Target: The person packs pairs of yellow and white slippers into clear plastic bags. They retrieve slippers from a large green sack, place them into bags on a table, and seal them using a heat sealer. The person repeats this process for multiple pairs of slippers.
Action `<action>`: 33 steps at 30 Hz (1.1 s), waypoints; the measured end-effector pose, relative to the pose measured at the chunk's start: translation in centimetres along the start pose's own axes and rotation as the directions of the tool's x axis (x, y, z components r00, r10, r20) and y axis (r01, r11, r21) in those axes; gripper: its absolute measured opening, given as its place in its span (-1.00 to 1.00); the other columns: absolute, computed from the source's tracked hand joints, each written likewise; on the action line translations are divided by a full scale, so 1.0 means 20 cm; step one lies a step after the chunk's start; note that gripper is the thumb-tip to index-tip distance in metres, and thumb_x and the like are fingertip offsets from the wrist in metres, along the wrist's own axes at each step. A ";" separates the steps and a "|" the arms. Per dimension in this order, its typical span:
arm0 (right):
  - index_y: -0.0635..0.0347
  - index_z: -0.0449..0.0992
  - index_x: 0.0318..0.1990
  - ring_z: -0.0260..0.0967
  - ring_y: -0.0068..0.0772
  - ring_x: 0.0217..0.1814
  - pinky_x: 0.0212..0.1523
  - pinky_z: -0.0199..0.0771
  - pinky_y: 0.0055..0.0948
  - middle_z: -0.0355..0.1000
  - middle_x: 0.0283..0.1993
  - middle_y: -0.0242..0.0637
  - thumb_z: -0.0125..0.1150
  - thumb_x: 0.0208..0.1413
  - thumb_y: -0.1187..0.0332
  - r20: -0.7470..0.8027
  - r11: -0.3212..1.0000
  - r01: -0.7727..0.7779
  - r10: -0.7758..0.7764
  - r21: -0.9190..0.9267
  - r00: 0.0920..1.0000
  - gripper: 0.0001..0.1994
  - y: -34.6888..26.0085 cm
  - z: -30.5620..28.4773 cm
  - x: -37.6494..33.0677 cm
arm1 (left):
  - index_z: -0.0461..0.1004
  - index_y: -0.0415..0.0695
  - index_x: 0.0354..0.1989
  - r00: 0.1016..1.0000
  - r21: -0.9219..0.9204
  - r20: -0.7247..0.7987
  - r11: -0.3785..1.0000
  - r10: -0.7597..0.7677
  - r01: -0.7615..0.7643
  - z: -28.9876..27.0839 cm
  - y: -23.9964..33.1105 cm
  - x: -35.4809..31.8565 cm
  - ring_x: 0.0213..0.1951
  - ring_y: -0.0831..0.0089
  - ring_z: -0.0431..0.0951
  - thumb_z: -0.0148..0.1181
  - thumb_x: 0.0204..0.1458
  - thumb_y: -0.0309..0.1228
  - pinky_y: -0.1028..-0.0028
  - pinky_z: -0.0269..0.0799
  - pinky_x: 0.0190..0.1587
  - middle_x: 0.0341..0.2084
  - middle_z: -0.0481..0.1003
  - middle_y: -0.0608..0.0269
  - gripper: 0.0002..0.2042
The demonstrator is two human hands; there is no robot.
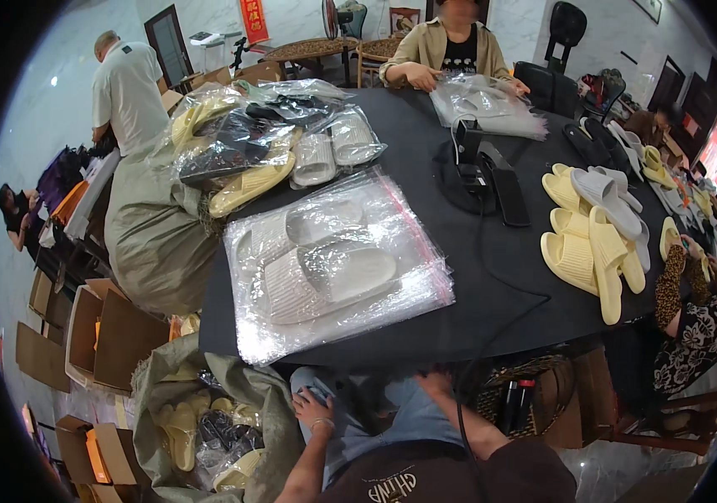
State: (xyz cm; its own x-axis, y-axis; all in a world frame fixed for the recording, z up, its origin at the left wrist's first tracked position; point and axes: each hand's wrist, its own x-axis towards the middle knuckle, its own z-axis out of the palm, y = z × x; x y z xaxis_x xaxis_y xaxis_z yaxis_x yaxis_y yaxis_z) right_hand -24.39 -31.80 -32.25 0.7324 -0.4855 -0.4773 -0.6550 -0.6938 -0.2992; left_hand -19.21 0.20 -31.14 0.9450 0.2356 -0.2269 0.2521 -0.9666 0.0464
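My left hand (314,411) rests on my left thigh, fingers spread and holding nothing. On my right leg, just under the table's edge, lies my right hand (436,385); it looks flat and empty, its fingertips in shadow. In front of me, a pair of pale grey slippers (291,289) lies in a clear plastic bag atop a stack of clear bags (426,277) with a pink strip along one edge. Neither hand touches them. Behind the stack, to the left, is a heap of bagged yellow, black and grey slippers (249,184).
Loose yellow slippers (602,260) and grey ones (606,201) lie at the table's right. A black stand with a cable (497,180) stands mid-table. An open sack of slippers (178,432) is beside my left leg. Across the table, a person (451,50) handles clear bags.
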 end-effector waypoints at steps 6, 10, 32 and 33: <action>0.10 0.20 0.21 0.06 0.05 0.27 0.22 0.03 -0.02 0.15 0.24 -0.04 0.05 0.03 -0.01 -0.271 0.975 0.117 -0.063 0.190 0.961 -0.38 0.16 0.08 -0.29 | -0.03 -0.08 0.30 1.000 -0.064 0.009 0.998 -0.023 0.023 -0.03 -0.04 0.00 0.24 0.03 0.04 0.11 -0.12 0.04 0.13 0.14 0.11 0.27 -0.04 -0.07 -0.17; 0.09 0.27 0.16 -0.06 -0.03 0.34 0.26 -0.05 -0.07 0.03 0.30 -0.06 0.10 0.01 -0.04 -0.224 0.921 0.379 -0.389 -0.088 0.894 -0.40 0.15 0.01 -0.66 | -0.02 -0.07 0.30 0.997 -0.099 0.027 0.993 -0.068 0.070 -0.04 -0.08 0.00 0.25 0.04 0.03 0.15 -0.14 0.03 0.13 0.13 0.13 0.28 -0.04 -0.05 -0.16; 0.09 0.19 0.22 0.06 -0.27 0.28 0.27 -0.02 -0.32 0.14 0.24 -0.22 -0.18 0.21 0.17 0.241 0.345 0.786 -0.937 0.513 0.254 -0.55 -0.34 -0.23 -0.89 | 0.01 -0.03 0.28 0.997 -0.146 0.014 0.986 -0.081 0.083 -0.04 -0.09 0.00 0.26 0.08 0.03 0.21 -0.17 0.00 0.10 0.12 0.13 0.26 0.00 -0.02 -0.17; 0.09 0.19 0.22 0.06 -0.27 0.28 0.27 -0.02 -0.33 0.15 0.24 -0.22 -0.17 0.21 0.17 0.257 0.362 0.777 -0.930 0.515 0.263 -0.55 -0.27 -0.30 -0.90 | 0.03 -0.04 0.28 0.997 -0.150 0.004 0.985 -0.081 0.081 -0.04 -0.10 0.01 0.25 0.08 0.03 0.21 -0.19 -0.01 0.10 0.13 0.12 0.26 0.00 -0.03 -0.17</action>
State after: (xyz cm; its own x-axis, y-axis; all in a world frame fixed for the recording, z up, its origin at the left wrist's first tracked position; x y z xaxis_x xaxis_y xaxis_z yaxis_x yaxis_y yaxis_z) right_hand -32.99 -22.47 -17.09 0.7541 0.6540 -0.0596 0.2363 -0.3549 -0.9045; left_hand -19.43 2.20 -30.55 0.9204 0.3130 -0.2343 0.3563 -0.9182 0.1730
